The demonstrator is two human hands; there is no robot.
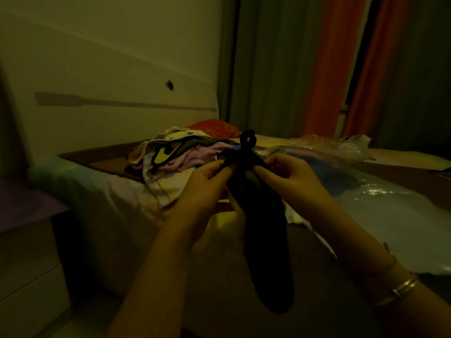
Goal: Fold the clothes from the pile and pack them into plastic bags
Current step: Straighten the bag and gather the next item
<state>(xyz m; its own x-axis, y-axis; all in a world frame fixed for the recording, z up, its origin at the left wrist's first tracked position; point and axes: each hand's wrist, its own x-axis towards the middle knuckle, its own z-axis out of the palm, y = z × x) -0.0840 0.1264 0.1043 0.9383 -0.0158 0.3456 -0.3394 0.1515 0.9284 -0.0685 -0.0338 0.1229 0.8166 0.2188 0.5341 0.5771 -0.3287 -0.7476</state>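
A dark garment [266, 240] hangs in front of me, long and narrow, with a looped strap sticking up at its top. My left hand [207, 191] pinches its upper left edge and my right hand [290, 181] pinches its upper right edge. Behind them on the bed lies the pile of clothes [175, 157] in pale pink, cream and dark colours, with a red item [214, 126] at the back. Clear plastic bags [380, 196] lie on the bed to the right, one with something blue inside.
The bed [102, 191] fills the middle, its near edge below my forearms. A pale wall stands behind it, and orange and grey curtains [336, 69] hang at the back right. A white drawer unit [26, 269] stands at the left. The room is dim.
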